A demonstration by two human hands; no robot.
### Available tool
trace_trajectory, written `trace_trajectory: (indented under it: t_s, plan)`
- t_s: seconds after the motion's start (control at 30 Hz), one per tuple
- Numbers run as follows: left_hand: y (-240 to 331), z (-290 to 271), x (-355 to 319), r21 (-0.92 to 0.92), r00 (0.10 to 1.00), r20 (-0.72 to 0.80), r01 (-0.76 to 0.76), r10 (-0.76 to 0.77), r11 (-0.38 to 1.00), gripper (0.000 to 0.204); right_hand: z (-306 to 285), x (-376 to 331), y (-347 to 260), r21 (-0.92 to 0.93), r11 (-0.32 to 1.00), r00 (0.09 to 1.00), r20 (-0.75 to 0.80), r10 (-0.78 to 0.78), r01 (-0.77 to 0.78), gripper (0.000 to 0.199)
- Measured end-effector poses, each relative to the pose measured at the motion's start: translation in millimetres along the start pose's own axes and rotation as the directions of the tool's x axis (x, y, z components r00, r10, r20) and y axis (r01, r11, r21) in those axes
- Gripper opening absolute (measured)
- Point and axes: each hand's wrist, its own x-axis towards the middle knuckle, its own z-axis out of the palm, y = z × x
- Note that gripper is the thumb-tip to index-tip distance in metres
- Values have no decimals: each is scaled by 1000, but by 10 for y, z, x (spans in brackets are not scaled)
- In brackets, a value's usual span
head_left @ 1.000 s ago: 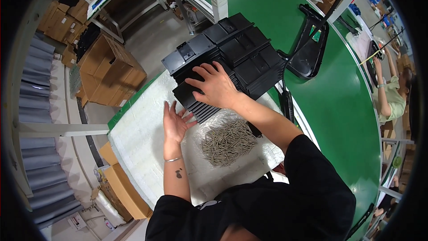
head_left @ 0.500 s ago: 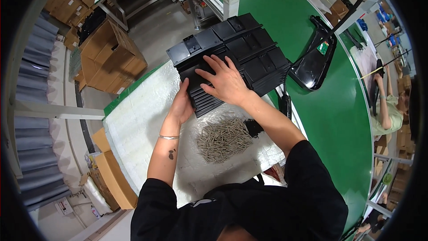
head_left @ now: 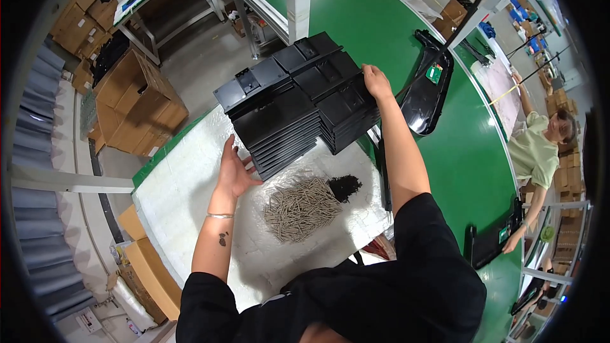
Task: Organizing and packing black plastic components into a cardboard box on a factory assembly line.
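Observation:
Stacks of black plastic panels (head_left: pixel 279 117), with ribbed-looking layered edges, lie side by side on a white padded surface (head_left: pixel 190 184). My right hand (head_left: pixel 376 81) is at their far right edge, its fingers curled over the rim and partly hidden. At the near left corner, my left hand (head_left: pixel 235 171) is held with its fingers spread, close against the stack's side. Whether it touches the panels I cannot tell. Closer to me lie a heap of silvery metal pins (head_left: pixel 302 209) and a small pile of tiny black pieces (head_left: pixel 345 187).
To the right runs a green work surface (head_left: pixel 457 171) carrying a black housing (head_left: pixel 426 98) with a green circuit board. A co-worker (head_left: pixel 534 146) reaches toward another black housing (head_left: pixel 494 238). Cardboard boxes (head_left: pixel 136 101) stand on the floor at left. A white post (head_left: pixel 297 0) rises behind the stacks.
My right hand has gone from the top of the left stack to the far right edge. My left hand's fingers have spread. The co-worker's hand now reaches a black housing on the green surface.

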Motion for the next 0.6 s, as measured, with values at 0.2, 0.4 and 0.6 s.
trace_trajectory:
  t_s: [0.2, 0.4, 0.6]
  plan:
    - [-10, -12, 44, -63, 983, 152, -92, 101, 994, 82, 175, -323, -444, -104, 989, 994, -32, 103, -106, 59]
    - [-115, 59, -45, -120, 962, 222, -136, 160, 983, 83, 119, -415, -302, -118, 991, 975, -206, -86, 63, 59]
    - [-356, -489, -423, -139, 980, -31, -201, 199, 970, 75, 148, -1561, -906, 121, 771, 762, -311, -568, 625, 29]
